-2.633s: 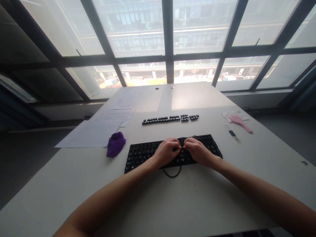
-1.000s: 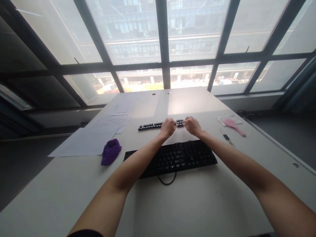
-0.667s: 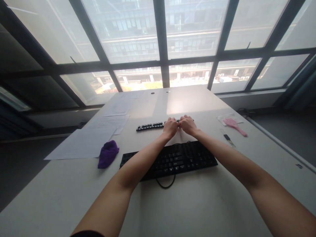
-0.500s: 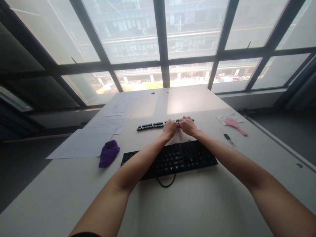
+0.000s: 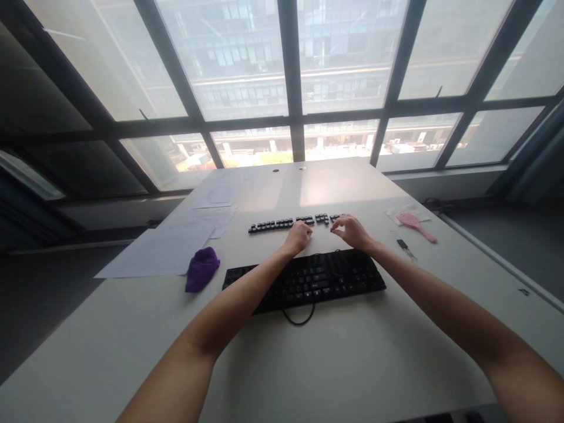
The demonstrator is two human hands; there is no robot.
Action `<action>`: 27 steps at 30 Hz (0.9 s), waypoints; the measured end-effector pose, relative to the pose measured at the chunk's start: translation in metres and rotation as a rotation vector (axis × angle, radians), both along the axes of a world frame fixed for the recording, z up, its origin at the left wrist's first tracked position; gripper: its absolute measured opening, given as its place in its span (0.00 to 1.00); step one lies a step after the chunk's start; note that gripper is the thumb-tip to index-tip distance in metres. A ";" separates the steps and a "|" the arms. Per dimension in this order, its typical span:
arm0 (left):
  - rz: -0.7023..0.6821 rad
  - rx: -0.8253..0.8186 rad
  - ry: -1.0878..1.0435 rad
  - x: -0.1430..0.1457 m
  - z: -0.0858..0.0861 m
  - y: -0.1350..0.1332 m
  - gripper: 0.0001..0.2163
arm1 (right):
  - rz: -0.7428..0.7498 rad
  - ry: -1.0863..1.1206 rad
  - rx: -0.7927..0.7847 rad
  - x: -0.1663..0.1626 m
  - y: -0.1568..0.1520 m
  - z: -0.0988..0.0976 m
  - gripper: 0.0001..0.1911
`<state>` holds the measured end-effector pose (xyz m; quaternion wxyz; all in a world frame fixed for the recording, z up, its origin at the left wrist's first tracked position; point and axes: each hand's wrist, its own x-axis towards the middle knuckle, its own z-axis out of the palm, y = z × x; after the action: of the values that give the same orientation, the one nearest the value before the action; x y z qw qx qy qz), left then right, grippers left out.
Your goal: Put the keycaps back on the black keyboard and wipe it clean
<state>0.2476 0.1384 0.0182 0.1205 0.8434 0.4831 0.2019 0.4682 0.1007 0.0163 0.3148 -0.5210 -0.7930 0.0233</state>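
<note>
A row of loose black keycaps (image 5: 271, 225) runs across the white table beyond a black keyboard (image 5: 319, 282). My left hand (image 5: 298, 236) is closed just in front of the row's middle, and whatever its curled fingers may hold is hidden. To its right, my right hand (image 5: 351, 231) pinches a small dark keycap (image 5: 332, 230) between thumb and fingertip, close to the row's right end. Both forearms reach over the keyboard, covering parts of its left and right sides. A looped black cable (image 5: 299, 323) sticks out at the keyboard's near edge.
Left of the keyboard lies a purple cloth (image 5: 201, 269), with paper sheets (image 5: 154, 252) beyond it. On the right are a pink hairbrush (image 5: 416, 227) on a clear plastic bag and a small black-handled tool (image 5: 405, 248). Windows (image 5: 337, 141) stand behind the table (image 5: 308, 364).
My hands were together at the row's centre and have come apart. The right hand moved rightward with a small keycap; the left shifted slightly nearer. More of the keycap row shows between them.
</note>
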 end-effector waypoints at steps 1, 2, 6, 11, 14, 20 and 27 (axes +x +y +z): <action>-0.003 -0.014 -0.014 -0.001 0.000 -0.001 0.09 | 0.000 0.065 0.016 0.003 -0.006 0.001 0.04; -0.006 -0.029 -0.028 -0.001 0.001 -0.002 0.10 | -0.001 0.121 0.027 0.006 -0.013 0.002 0.04; -0.001 -0.078 -0.092 -0.003 0.004 -0.008 0.10 | -0.019 0.243 0.019 0.013 -0.045 0.008 0.01; -0.058 -0.094 -0.182 -0.004 0.017 -0.046 0.10 | 0.013 0.351 -0.047 0.008 -0.092 0.011 0.01; -0.184 -0.109 -0.280 -0.006 0.023 -0.083 0.06 | 0.100 0.418 -0.108 0.000 -0.115 0.007 0.03; -0.302 -0.115 -0.404 -0.010 0.021 -0.128 0.07 | 0.171 0.361 -0.101 -0.012 -0.130 -0.006 0.05; -0.270 -0.071 -0.379 -0.011 0.009 -0.127 0.08 | 0.161 0.322 -0.100 -0.014 -0.128 -0.010 0.06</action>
<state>0.2363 0.0118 0.0274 0.2646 0.8426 0.3415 0.3216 0.4537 -0.0277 0.0068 0.4084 -0.4606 -0.7693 0.1711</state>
